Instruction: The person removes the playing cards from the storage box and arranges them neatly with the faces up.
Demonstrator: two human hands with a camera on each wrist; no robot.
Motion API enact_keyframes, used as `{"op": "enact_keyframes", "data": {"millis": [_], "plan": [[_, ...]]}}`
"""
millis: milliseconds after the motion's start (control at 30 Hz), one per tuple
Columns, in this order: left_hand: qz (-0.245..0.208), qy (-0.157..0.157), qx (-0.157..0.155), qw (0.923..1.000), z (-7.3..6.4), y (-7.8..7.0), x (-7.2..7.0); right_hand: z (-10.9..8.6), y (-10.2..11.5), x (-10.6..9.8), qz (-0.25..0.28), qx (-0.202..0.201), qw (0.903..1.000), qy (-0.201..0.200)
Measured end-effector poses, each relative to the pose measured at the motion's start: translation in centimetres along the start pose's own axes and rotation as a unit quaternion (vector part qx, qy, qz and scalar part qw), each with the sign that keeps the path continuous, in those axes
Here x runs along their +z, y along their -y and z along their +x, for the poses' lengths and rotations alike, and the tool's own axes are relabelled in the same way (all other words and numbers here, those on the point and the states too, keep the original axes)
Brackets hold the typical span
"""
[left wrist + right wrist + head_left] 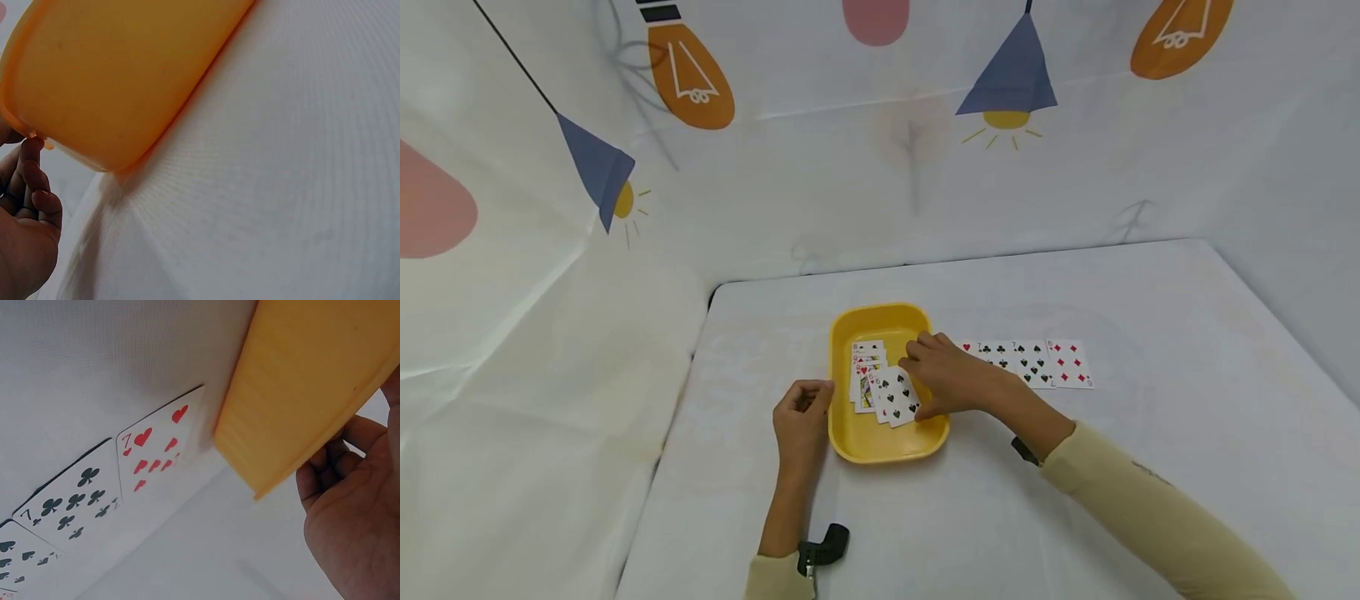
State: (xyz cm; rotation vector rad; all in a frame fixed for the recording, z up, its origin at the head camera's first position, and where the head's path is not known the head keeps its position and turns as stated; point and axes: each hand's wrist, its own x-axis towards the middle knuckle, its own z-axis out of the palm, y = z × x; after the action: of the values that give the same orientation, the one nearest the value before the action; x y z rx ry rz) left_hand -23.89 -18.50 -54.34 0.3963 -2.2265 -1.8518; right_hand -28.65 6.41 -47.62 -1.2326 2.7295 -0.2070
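Observation:
A yellow tray [880, 454] stands on the white table with several overlapping playing cards [867, 375] inside. My left hand [801, 417] pinches the tray's left rim; the left wrist view shows its fingertips right at the tray edge [94, 94]. Over the tray's right side reaches my right hand [958, 375], its fingers curled. Its thumb and fingertips are at opposite ends of the six of spades [898, 396], the topmost card, which lies tilted over the others. In the right wrist view, the tray wall [300, 394] hides the fingertips of this hand [350, 506].
Right of the tray, face-up cards lie in a row: a seven of hearts [159, 447], a seven of clubs [72, 497], a seven of spades [1033, 364] and a six of diamonds [1070, 364]. A printed white cloth [820, 183] hangs behind the table [1150, 433].

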Motion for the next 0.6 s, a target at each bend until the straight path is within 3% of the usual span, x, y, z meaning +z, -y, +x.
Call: {"op": "enact_keyframes", "data": {"millis": [600], "plan": [[0.007, -0.001, 0.009, 0.9999, 0.1, 0.1, 0.0, 2.1, 0.3, 1.2, -0.031, 0.045, 0.9964, 0.065]]}}
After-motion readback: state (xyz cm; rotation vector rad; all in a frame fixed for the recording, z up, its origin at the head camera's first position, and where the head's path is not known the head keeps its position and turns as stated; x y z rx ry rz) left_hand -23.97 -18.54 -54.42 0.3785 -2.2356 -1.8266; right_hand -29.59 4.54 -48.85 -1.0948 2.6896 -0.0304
